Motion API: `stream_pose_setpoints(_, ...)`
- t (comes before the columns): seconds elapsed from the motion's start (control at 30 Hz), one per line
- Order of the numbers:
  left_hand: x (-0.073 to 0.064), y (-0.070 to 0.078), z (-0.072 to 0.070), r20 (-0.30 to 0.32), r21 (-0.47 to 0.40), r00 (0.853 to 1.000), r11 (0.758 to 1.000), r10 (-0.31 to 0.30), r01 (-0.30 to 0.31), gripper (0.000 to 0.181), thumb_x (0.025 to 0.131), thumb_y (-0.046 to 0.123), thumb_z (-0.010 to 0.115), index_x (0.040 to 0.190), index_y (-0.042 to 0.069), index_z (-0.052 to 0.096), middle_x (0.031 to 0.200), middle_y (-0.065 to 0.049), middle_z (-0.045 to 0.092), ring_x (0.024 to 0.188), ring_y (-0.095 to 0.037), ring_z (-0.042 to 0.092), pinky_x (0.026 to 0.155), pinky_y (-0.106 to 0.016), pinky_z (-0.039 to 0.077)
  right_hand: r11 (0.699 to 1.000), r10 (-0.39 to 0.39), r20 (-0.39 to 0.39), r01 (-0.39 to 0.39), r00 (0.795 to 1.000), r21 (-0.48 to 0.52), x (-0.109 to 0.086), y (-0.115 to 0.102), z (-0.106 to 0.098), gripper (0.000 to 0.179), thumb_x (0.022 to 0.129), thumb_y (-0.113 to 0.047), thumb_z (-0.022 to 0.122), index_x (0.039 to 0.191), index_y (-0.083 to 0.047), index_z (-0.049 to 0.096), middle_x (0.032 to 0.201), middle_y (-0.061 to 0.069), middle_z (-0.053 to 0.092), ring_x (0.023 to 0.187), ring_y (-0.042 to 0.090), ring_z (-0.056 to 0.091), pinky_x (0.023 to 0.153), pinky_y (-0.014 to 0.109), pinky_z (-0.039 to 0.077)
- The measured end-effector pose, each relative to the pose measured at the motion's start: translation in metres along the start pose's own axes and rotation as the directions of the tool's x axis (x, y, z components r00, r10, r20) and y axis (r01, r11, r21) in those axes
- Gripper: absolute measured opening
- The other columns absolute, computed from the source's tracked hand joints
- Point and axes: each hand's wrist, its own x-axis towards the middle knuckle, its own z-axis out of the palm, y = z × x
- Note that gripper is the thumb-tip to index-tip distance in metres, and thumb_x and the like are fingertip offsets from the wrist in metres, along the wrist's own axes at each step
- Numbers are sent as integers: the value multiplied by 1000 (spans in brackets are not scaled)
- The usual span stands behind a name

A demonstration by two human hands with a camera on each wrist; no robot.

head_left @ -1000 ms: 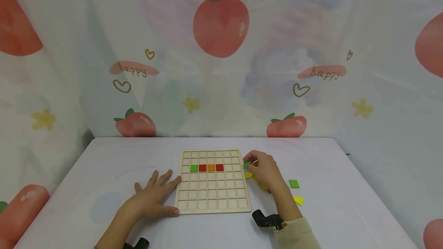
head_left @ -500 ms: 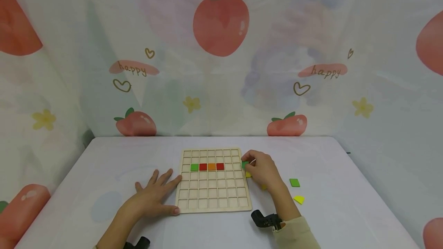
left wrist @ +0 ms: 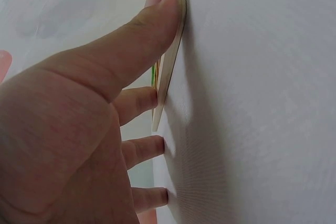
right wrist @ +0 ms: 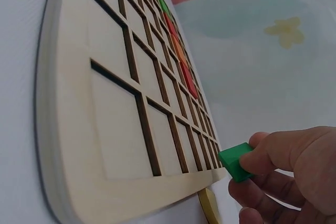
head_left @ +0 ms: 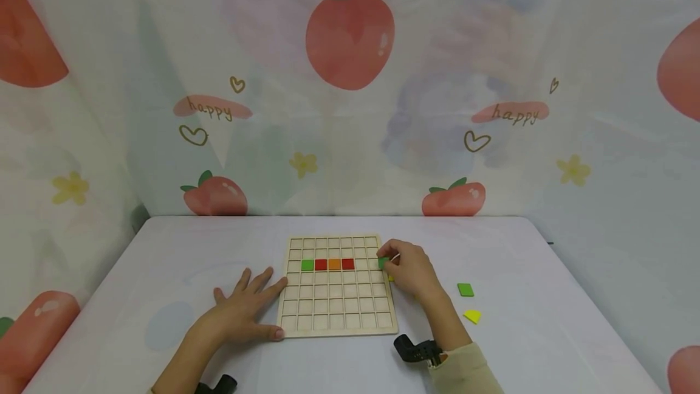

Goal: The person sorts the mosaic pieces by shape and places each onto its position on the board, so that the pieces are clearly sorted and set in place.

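A wooden grid board (head_left: 335, 307) lies on the table, with a green tile (head_left: 307, 265), a red tile (head_left: 321, 264), an orange tile (head_left: 334, 264) and another red tile (head_left: 347, 264) side by side in one row. My left hand (head_left: 244, 312) is spread at the board's left side, thumb and a finger touching its edge. My right hand (head_left: 412, 269) pinches a green square tile (right wrist: 236, 161) between thumb and fingers. In the head view that tile overlaps the board's right edge, level with the filled row. The right wrist view shows it tilted beside the board's rim.
A loose green tile (head_left: 465, 289) and a yellow piece (head_left: 473, 317) lie on the table to the right. Another yellow piece (right wrist: 209, 206) rests by the board's edge, partly hidden under my right hand. A patterned cloth (head_left: 350, 157) hangs behind the table.
My right hand has moved slightly left with the green tile, from beside the board to over its right edge. My left hand has stayed in place.
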Motion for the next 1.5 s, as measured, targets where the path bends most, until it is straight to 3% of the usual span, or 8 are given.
stream_pose_setpoints(0.63,0,0,0,4,14,1000,1000,-4,4,102,67,70,77,154,32,39,165,-9,24,148,-55,11,89,-92,8,997,-78,8,78,997,19,-2,-4,10,14,86,-5,71,93,-18,71,88,-3,70,73,10,58,67,29,48)
stream_pose_setpoints(1.07,1,-1,0,0,21,1000,1000,3,-3,102,67,71,76,154,33,38,165,-8,23,148,-54,10,90,-92,8,995,-98,7,97,995,20,-3,-10,12,14,87,-5,73,92,-18,71,91,-6,70,77,8,61,74,33,51)
stream_pose_setpoints(1.5,1,0,0,9,9,1000,1000,-11,11,102,67,69,77,154,33,38,165,-8,23,148,-54,9,90,-92,7,994,-112,-20,112,994,19,-3,-10,21,13,87,-8,76,95,-18,72,92,-6,69,78,8,62,73,31,51)
